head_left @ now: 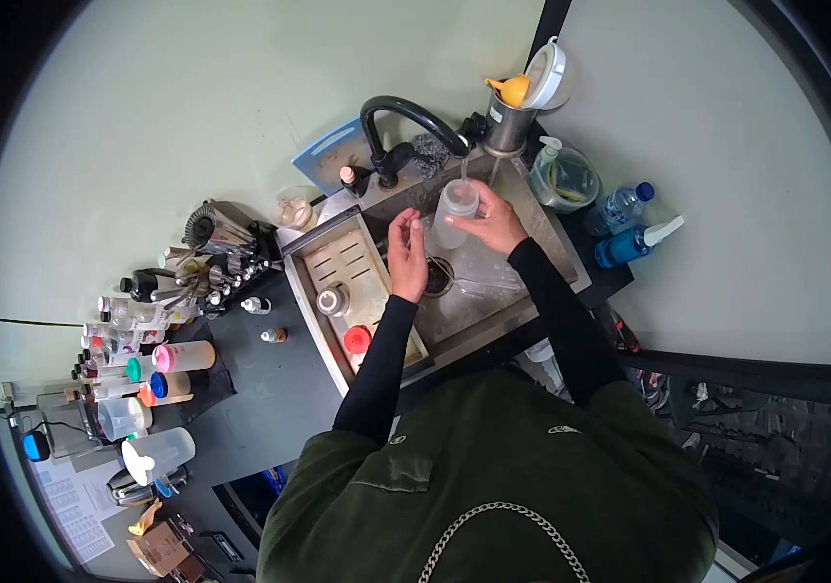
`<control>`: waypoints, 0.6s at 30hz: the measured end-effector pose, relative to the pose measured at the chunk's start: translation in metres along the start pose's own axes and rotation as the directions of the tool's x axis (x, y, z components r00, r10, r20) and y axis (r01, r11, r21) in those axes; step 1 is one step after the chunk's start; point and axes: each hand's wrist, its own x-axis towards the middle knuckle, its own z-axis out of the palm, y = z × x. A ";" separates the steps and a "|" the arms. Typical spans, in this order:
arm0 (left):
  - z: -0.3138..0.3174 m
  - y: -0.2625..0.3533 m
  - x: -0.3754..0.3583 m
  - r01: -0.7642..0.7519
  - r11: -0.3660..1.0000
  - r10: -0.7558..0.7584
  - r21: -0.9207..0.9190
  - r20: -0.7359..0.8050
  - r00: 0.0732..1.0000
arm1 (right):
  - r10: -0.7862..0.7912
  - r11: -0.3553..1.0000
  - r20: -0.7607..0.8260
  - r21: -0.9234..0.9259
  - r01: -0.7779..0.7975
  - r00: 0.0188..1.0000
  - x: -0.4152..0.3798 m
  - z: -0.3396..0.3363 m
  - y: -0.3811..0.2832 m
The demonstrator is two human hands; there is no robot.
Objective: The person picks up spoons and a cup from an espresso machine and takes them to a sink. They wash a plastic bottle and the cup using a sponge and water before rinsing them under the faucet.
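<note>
A: Which hand held the translucent bottle (454, 209)?

B: The right hand (493, 222) gripped it upright over the sink (522, 209), its mouth just under the black tap (406, 117), where a thin stream appeared to run.

A: And the left hand (404, 257)?

B: It hovered loosely curled beside the bottle; whether it pinched anything small could not be told.

A: What risk did the pose carry?

B: Probably overflow or a wet slip: a filling bottle grows heavier, and a one-handed grip could let it tilt and spill toward the draining rack (347, 267).
</note>
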 end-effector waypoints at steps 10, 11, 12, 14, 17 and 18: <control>0.013 -0.012 -0.007 0.119 0.992 -0.124 0.045 0.119 0.985 | -0.002 0.991 -0.005 0.133 0.003 1.000 -0.004 -0.010 -0.015; 0.012 -0.010 -0.011 0.006 0.981 -0.034 0.191 0.142 0.989 | 0.000 0.984 0.006 0.177 -0.001 1.000 -0.005 -0.012 -0.014; 0.011 -0.006 -0.015 -0.108 0.938 0.050 0.330 0.181 0.982 | 0.006 0.984 0.002 0.178 -0.006 1.000 -0.009 -0.014 -0.012; 0.005 0.002 -0.016 -0.141 0.903 0.066 0.406 0.194 0.979 | 0.290 0.871 0.081 0.389 -0.298 0.954 -0.017 -0.020 -0.010; -0.016 -0.003 -0.019 -0.179 0.804 -0.065 0.567 0.383 0.921 | 0.379 0.828 0.225 0.351 -0.437 0.898 -0.037 -0.025 0.016; -0.023 -0.003 -0.021 -0.180 0.805 -0.068 0.565 0.389 0.919 | 0.383 0.826 0.220 0.353 -0.439 0.897 -0.044 -0.027 0.028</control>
